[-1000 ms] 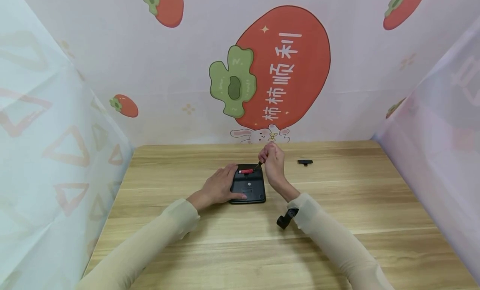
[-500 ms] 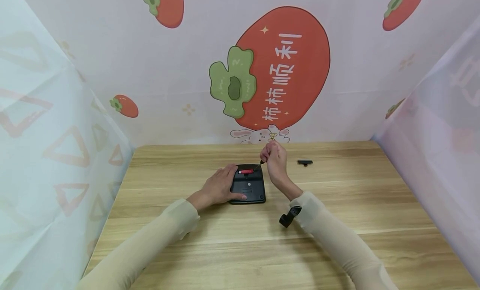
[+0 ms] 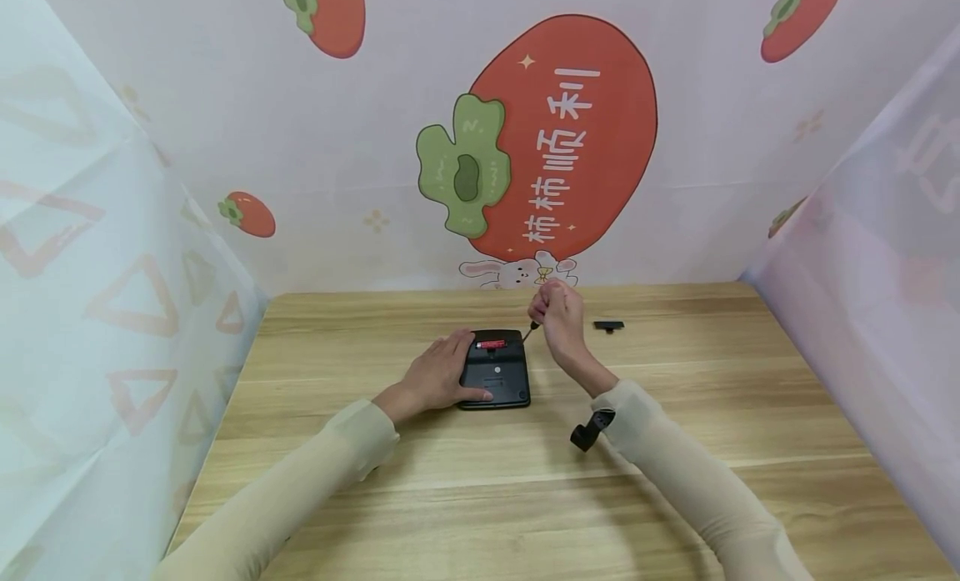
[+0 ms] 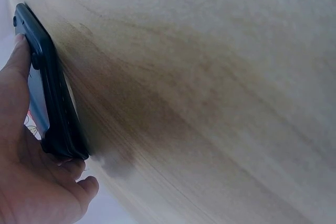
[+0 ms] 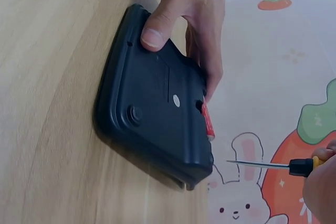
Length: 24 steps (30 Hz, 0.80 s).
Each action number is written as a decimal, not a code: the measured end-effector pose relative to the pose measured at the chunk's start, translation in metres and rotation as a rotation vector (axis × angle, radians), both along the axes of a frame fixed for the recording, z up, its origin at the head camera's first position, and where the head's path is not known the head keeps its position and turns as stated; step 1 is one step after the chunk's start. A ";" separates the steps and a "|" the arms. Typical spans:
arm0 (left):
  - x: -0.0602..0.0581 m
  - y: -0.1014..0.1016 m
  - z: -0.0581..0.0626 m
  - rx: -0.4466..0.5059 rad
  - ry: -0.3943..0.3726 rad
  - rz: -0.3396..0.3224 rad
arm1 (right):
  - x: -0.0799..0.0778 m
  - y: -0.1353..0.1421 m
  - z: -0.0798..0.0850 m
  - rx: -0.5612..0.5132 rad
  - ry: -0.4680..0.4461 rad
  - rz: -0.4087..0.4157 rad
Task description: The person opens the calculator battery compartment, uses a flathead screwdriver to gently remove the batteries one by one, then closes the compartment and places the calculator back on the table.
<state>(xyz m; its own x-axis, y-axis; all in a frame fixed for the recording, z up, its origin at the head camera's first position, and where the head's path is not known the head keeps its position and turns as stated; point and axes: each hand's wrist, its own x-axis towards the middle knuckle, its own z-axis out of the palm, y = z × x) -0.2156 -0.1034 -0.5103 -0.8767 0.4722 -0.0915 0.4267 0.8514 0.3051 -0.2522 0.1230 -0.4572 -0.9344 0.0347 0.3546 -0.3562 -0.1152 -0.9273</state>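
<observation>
A black calculator [image 3: 507, 384] lies face down on the table, its battery compartment uncovered. A red battery [image 3: 491, 344] sits in that compartment near the far edge. My left hand [image 3: 433, 374] grips the calculator from the left, thumb on its back and fingers at the far side. In my right hand [image 3: 564, 321] is a screwdriver [image 5: 300, 167] with a black and yellow handle, its thin shaft pointing toward the calculator's far right corner. The right wrist view has the screwdriver's tip a short way off the calculator's edge.
A small black battery cover [image 3: 609, 325] lies to the right of my right hand. Behind the wooden table [image 3: 480, 498] stands a printed cloth backdrop [image 3: 360, 147], with more cloth on both sides. A black strap [image 3: 591, 432] hangs at my right wrist.
My right hand has moved to the right, drawing the screwdriver's tip from beside the battery out to the calculator's right edge. The left hand and calculator have stayed put.
</observation>
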 end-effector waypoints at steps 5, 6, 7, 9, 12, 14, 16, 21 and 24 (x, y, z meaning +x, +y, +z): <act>0.000 0.000 0.000 -0.004 -0.005 0.002 | -0.002 0.010 0.004 0.046 -0.027 0.015; 0.000 0.000 0.000 -0.005 -0.006 0.003 | -0.003 0.012 0.005 0.056 -0.032 0.015; 0.000 0.000 0.000 -0.004 -0.007 0.003 | -0.004 0.014 0.006 0.070 -0.034 0.015; 0.000 0.000 0.000 -0.005 -0.009 0.003 | -0.004 0.018 0.008 0.082 -0.044 0.019; 0.000 0.000 0.000 -0.005 -0.006 0.001 | -0.005 0.022 0.012 0.078 -0.062 0.029; 0.000 0.000 0.000 -0.004 -0.005 -0.001 | -0.005 0.025 0.016 0.089 -0.078 0.027; 0.000 -0.001 0.000 -0.001 -0.003 -0.002 | -0.005 0.028 0.019 0.115 -0.092 0.015; 0.001 -0.001 0.001 0.006 -0.011 0.001 | -0.007 0.038 0.026 0.173 -0.143 -0.011; 0.001 -0.001 0.002 0.007 -0.013 0.003 | -0.010 0.044 0.030 0.174 -0.186 -0.010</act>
<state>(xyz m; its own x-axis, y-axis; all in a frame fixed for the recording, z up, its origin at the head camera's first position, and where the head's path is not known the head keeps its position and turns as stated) -0.2145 -0.1040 -0.5088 -0.8769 0.4701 -0.0998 0.4198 0.8504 0.3172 -0.2618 0.1675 -0.4268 -0.9841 -0.0024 0.1777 -0.1775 0.0546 -0.9826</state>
